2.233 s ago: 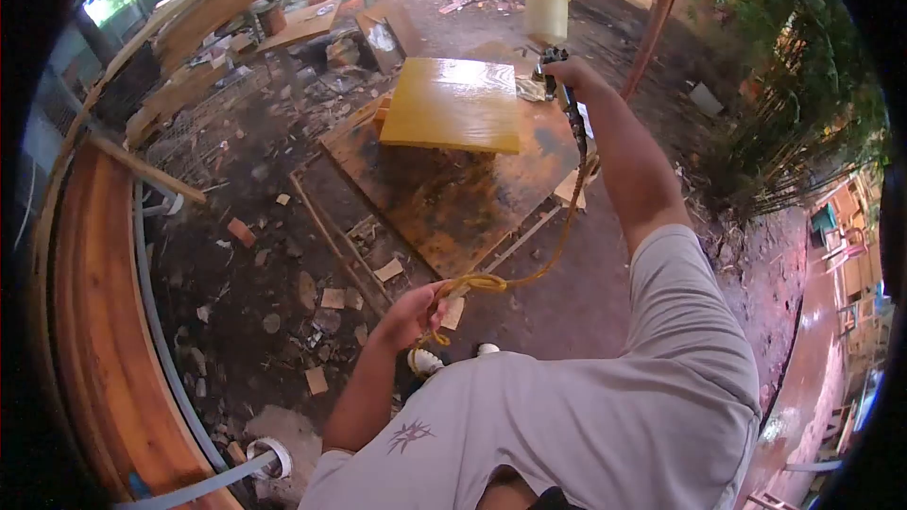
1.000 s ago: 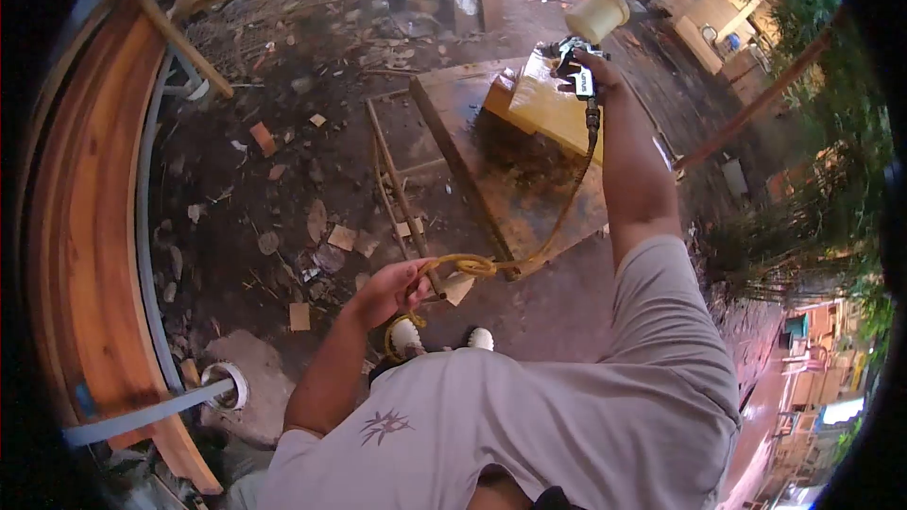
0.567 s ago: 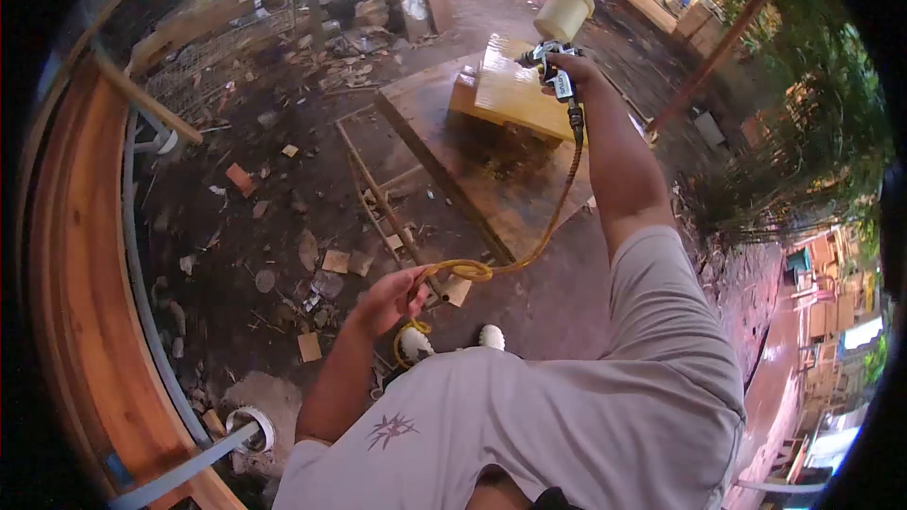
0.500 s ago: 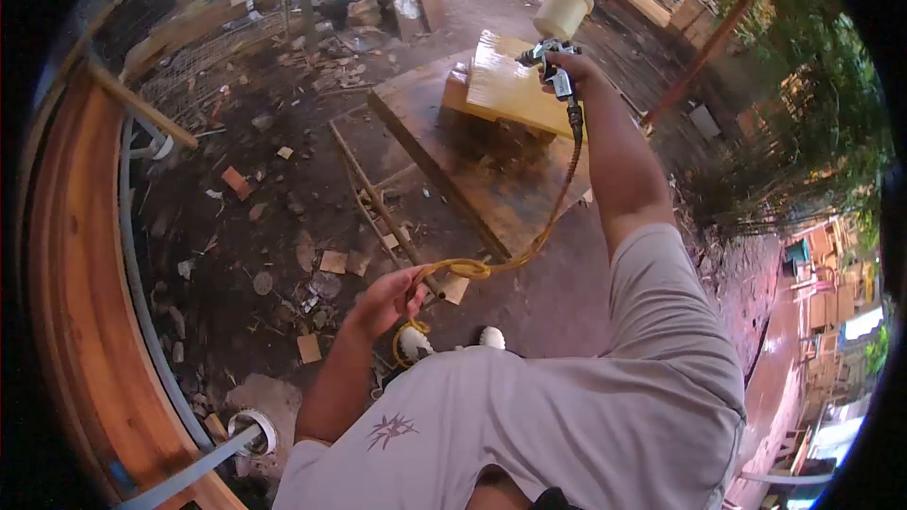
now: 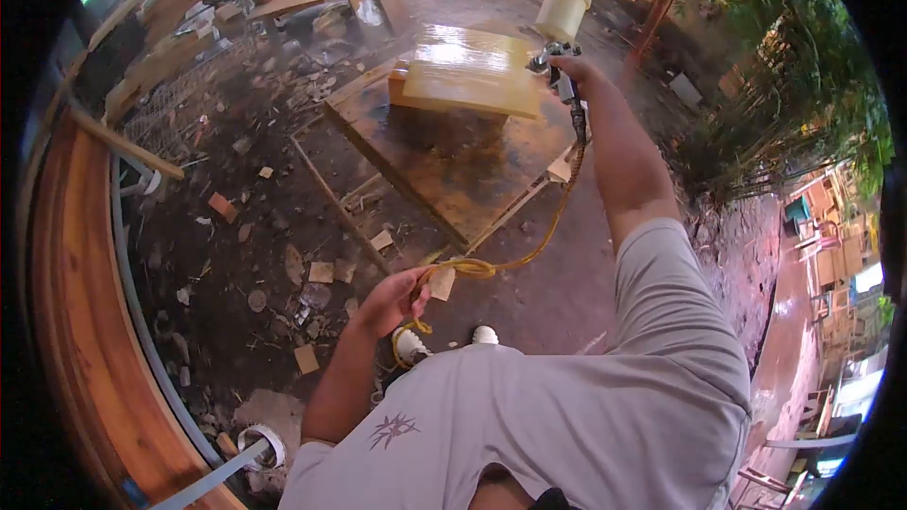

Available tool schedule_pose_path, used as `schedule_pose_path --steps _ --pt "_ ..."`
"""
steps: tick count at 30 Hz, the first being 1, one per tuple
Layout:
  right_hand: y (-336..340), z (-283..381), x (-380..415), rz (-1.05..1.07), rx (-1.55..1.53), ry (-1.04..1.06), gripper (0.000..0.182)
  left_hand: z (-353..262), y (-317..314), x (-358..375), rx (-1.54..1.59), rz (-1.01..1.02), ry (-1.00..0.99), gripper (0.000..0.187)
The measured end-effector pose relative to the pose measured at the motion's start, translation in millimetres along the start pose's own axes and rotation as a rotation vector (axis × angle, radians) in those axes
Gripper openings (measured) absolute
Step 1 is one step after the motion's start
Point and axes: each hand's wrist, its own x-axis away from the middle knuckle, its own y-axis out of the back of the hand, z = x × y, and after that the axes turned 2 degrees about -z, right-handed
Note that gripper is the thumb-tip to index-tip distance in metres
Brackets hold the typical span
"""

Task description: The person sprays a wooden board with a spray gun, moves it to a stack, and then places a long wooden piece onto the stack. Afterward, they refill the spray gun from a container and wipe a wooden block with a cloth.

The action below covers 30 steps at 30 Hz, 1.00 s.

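1. At the far left, long brown planks (image 5: 85, 321) lie beside a grey pipe (image 5: 142, 307).
2. Near their lower end, a white ring (image 5: 261, 447) sits on the ground, a flat grey strip (image 5: 213, 486) running up to it.
3. Small wood scraps (image 5: 320, 272) and a reddish brick piece (image 5: 223, 208) are scattered over the dark soil.
4. The left hand (image 5: 392, 302) is closed, its fingers curled around a yellow hose (image 5: 534, 255) just ahead of the shirt (image 5: 529, 416).
5. Below that hand, the hose hangs down beside a white shoe (image 5: 411, 345); the other shoe (image 5: 485, 334) shows a little to the right.
6. Ahead stands a stained wooden table (image 5: 444, 184), one corner pointing toward the person.
7. Above its far part, a glossy yellow board (image 5: 472, 71) lies raised on a wooden block (image 5: 398, 88), light glaring off its top.
8. The hose forms a loop near the left hand, then rises to the spray gun (image 5: 567, 88).
9. The right hand (image 5: 583, 74) grips that gun by the board's right edge; whether a finger presses the trigger, I cannot tell.
10. A pale cup (image 5: 563, 11) sits atop the gun.
11. Farther right are a reddish post (image 5: 666, 0) and leafy plants (image 5: 794, 85).
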Motion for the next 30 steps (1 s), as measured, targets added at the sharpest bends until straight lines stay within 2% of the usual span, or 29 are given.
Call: schedule_pose_path --steps 5,7,10,14,16,20,30 --pt "32 -12 8 -0.075 0.108 -0.018 0.023 20 -27 -14 -0.023 0.005 0.02 0.073" --pt "43 -13 20 -0.173 0.158 0.068 0.02 30 -35 -22 -0.029 0.023 0.026 0.072" --pt "54 -5 46 -0.093 0.071 0.043 0.021 35 -49 -32 -0.027 0.039 0.009 0.072" --pt "62 -11 36 -0.073 0.062 -0.001 0.022 44 -62 -33 -0.039 0.008 -0.012 0.072" --pt "55 -7 52 -0.018 0.034 0.013 0.024 49 -62 -33 -0.033 -0.007 -0.019 0.071" --pt "46 -15 26 0.067 0.041 -0.008 0.025 57 -60 -27 0.018 -0.006 -0.032 0.071" --pt "-30 7 19 0.2 -0.037 0.039 0.027 42 -33 7 0.082 -0.067 -0.121 0.072"
